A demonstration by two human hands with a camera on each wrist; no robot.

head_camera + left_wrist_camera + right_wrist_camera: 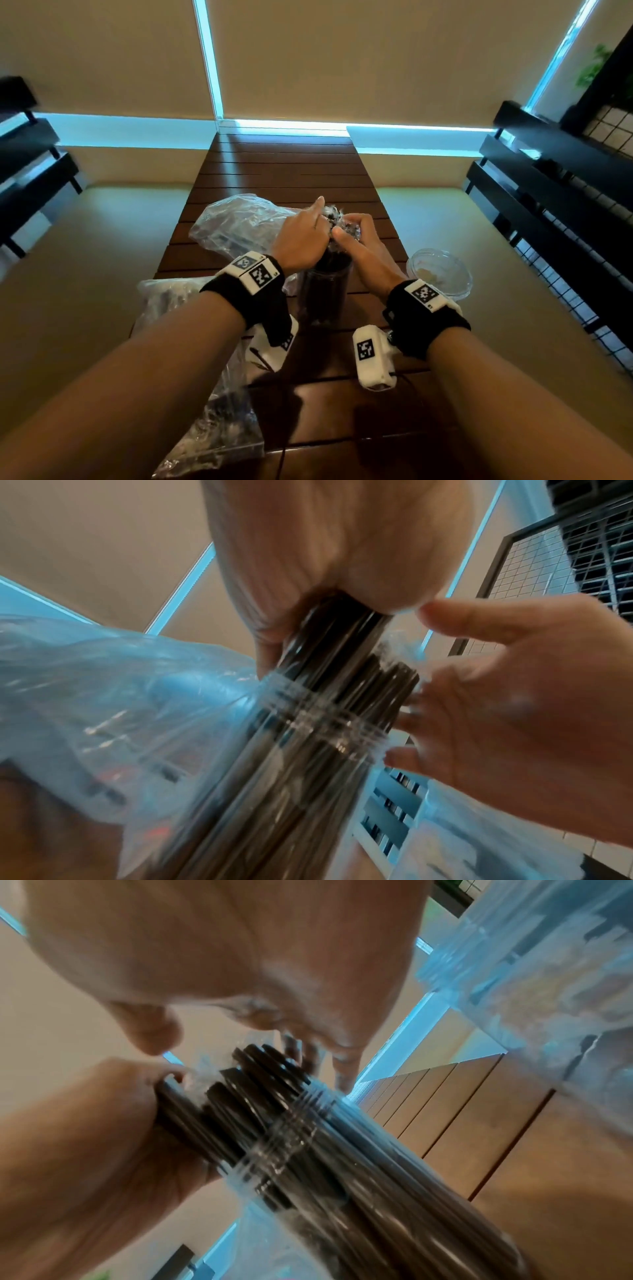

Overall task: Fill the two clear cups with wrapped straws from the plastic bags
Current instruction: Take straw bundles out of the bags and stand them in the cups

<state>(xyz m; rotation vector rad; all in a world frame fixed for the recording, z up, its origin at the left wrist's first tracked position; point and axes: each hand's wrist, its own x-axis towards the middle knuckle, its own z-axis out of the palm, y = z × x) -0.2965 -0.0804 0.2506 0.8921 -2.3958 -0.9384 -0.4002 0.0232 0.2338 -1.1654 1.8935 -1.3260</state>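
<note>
Two clear plastic cups on your slatted brown wooden table (274, 164): one upright cup (325, 291) packed with dark wrapped straws (342, 669), one empty cup (442, 274) right of it. Two crinkled clear plastic bags: far bag (236, 222), near bag (212, 411). Your left hand (301, 240) grips the straw tops; your right hand (359, 240) curls round them.

The worktop (284, 171) is showing dark, glossy wooden slats, and the clear cup (325, 294) at frame centre is looking like smooth transparent plastic. Thin, crinkled plastic bags (236, 222) are glinting at centre left, while black straws (342, 669) are shining in glossy wrappers.
</note>
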